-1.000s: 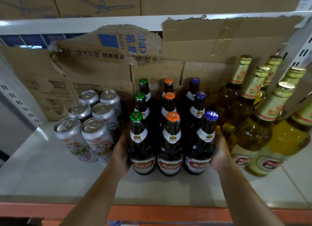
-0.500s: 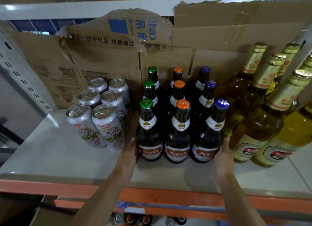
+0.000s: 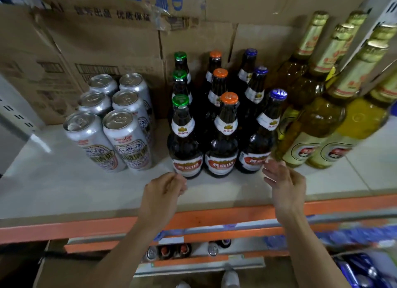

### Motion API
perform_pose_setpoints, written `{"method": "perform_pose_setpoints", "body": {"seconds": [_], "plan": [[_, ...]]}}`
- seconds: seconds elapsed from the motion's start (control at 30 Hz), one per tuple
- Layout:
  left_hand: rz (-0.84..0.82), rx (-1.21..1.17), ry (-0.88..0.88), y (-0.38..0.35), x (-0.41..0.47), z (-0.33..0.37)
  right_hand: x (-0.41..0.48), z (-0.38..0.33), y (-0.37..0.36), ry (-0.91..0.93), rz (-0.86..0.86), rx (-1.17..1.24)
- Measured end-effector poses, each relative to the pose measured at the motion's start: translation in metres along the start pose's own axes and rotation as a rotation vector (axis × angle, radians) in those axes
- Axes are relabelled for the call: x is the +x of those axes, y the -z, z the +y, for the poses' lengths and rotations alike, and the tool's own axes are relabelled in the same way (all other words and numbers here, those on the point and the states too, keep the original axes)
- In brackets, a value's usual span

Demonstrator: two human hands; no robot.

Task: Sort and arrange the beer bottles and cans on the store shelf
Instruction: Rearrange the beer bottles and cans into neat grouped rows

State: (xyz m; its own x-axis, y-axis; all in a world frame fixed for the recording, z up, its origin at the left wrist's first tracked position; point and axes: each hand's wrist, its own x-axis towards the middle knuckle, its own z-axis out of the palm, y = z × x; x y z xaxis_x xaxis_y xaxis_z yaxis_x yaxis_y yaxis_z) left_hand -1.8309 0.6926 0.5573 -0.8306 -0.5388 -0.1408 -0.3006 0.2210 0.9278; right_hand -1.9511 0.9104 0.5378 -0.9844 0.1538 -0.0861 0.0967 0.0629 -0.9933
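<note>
Dark brown beer bottles (image 3: 222,141) stand in three rows on the pale shelf (image 3: 53,180): green caps left, orange caps middle, blue caps right. Silver cans (image 3: 120,137) stand in two rows to their left. Yellow bottles with gold foil necks (image 3: 318,124) stand to the right. My left hand (image 3: 163,191) hovers just in front of the green-capped front bottle, fingers loosely curled, holding nothing. My right hand (image 3: 283,180) is in front of the blue-capped front bottle, fingers spread, touching nothing.
Torn cardboard boxes (image 3: 107,40) fill the back of the shelf behind the drinks. An orange beam (image 3: 214,219) edges the shelf front. Below it a lower shelf holds more bottles and cans (image 3: 182,250). A white slotted upright (image 3: 15,113) stands at the left.
Both hands have let go of the sides of the dark-bottle group and drawn back toward the shelf's front edge. The camera has tilted down and pulled back.
</note>
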Motion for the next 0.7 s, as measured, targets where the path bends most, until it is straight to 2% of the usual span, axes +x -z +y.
{"method": "perform_pose_setpoints", "body": {"seconds": [0.23,0.4,0.53,0.7], "plan": [[-0.271,0.012,-0.080,-0.057,-0.012,0.022,0.021,0.001,0.039,0.035,0.041,-0.033],[-0.405,-0.091,-0.078,-0.119,-0.016,0.054,0.050,0.005,0.090,0.048,0.156,-0.022],[-0.410,-0.210,-0.078,-0.170,-0.011,0.071,0.081,0.003,0.118,0.046,0.243,0.030],[-0.278,-0.326,-0.016,-0.214,0.001,0.079,0.121,-0.003,0.135,-0.006,0.244,0.114]]}}
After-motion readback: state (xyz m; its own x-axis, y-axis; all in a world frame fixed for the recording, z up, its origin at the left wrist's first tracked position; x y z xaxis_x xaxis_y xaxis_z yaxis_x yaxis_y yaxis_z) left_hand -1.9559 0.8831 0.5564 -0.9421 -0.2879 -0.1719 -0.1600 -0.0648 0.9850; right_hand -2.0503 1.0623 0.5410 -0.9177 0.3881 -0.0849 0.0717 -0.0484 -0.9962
